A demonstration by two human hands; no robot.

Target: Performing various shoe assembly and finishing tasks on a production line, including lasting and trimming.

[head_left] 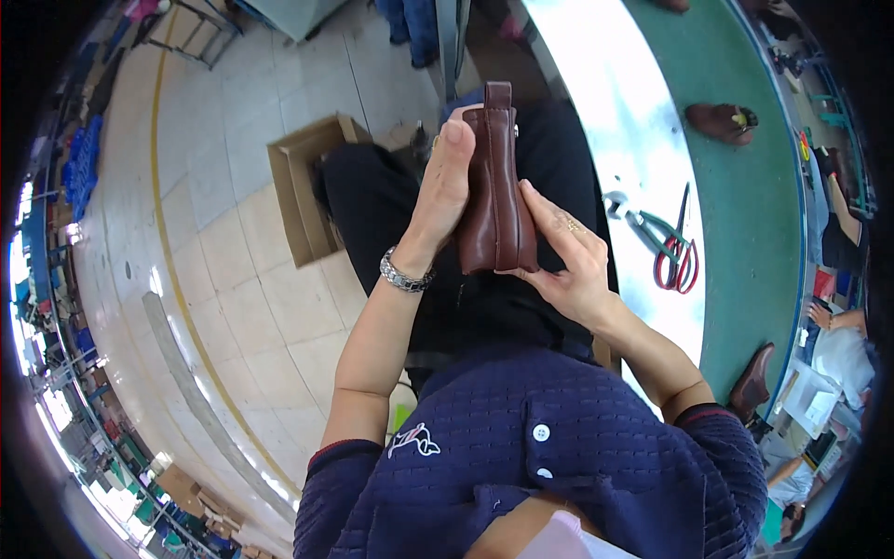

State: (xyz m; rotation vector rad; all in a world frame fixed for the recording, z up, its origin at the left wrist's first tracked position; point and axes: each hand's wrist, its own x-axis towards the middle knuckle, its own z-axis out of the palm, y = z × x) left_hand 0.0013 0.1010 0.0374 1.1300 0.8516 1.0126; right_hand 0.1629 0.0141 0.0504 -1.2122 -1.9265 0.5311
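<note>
A dark brown leather boot upper [491, 196] is held up over my lap, its back seam facing me and its pull loop at the top. My left hand [445, 177] wraps the left side, with the thumb near the upper rim. At the lower right, my right hand [570, 250] is closed on the boot's bottom end, its fingers lying along the side. Scissors with red handles [687, 265] and green-handled pliers [652, 226] lie on the shiny work surface [643, 140] to my right, apart from both hands.
A green belt [726, 205] runs beyond the work surface, carrying a brown boot [722, 123] and another near my right elbow [751, 377]. An open cardboard box [296, 186] stands on the tiled floor to my left. Other people sit along the far right.
</note>
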